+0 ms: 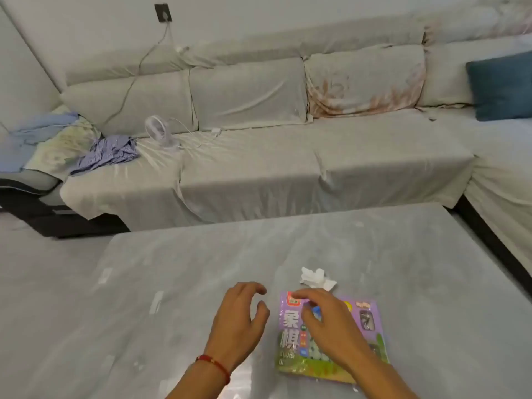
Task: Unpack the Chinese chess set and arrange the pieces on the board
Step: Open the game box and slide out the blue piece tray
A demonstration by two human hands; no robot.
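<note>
Chess set pack (371, 321), a flat purple plastic-wrapped packet with printed characters, lies sealed on the glossy grey tabletop (178, 283), near edge, ready for opening. Crumpled white tissue (316, 277) sits just beyond it. Right hand (328, 326) hovers over the pack's top-left corner, fingers (302, 295) loosely curled, likely going for the seam; contact unclear, nothing gripped. Left hand (239, 321) is just beside the pack, fingers half-spread and bent, holding nothing. No board or pieces out yet.
</note>
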